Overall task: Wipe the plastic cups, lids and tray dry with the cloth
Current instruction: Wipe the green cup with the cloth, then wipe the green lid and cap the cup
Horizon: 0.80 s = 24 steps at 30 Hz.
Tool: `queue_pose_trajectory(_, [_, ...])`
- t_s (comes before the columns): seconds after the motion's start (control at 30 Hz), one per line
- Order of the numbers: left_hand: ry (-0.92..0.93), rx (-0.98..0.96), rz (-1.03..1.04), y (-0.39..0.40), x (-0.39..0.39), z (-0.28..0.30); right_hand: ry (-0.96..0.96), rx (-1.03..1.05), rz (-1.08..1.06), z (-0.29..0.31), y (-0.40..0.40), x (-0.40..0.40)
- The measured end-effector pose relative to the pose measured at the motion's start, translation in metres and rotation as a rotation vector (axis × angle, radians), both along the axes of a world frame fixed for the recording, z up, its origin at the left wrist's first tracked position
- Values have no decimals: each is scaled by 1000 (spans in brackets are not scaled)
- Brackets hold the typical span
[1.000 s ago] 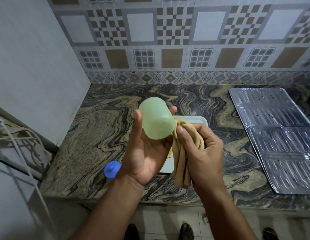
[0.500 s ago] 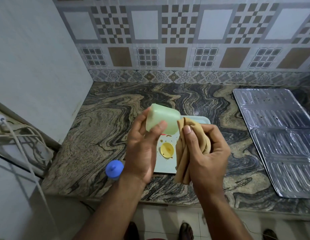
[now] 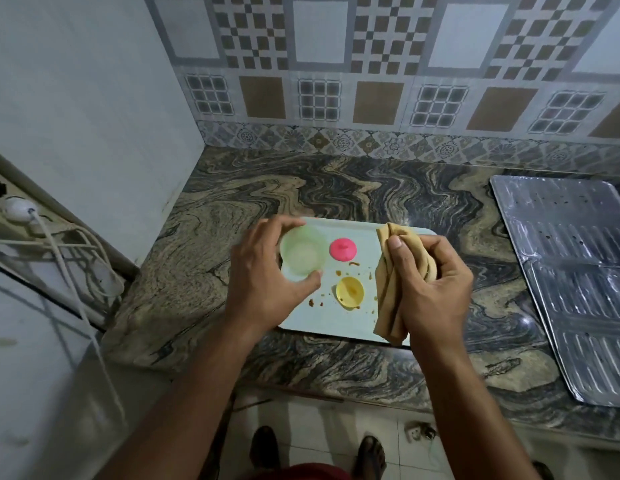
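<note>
The left hand (image 3: 267, 289) is clamped around the pale green plastic cup (image 3: 303, 250), mouth up, at the left end of the pale blue rectangular tray (image 3: 364, 230). The right hand (image 3: 430, 285) is closed on the bunched tan cloth (image 3: 391, 289). I think the cup should be set down gently, clear of the pink round lid (image 3: 342, 249) and yellow round lid (image 3: 350, 292).
</note>
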State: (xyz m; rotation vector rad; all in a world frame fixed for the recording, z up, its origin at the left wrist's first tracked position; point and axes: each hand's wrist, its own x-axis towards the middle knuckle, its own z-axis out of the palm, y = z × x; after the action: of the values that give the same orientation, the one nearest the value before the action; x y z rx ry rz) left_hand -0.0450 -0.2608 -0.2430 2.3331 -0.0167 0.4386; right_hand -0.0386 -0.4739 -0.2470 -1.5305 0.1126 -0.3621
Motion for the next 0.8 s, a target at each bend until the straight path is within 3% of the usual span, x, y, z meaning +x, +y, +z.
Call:
queue_pose_trajectory(0.17, [347, 75, 241, 55, 20, -53, 45, -22, 32, -9, 6, -11])
queue_pose_trajectory(0.37, [568, 143, 255, 82, 29, -98, 57, -18, 72, -10, 10, -17])
queue_pose_trajectory(0.63, [574, 199, 222, 88, 33, -112, 60, 1, 46, -13, -8, -19])
queue_pose_trajectory(0.8, [275, 134, 200, 59, 38, -85, 58, 27, -68, -16, -33, -23])
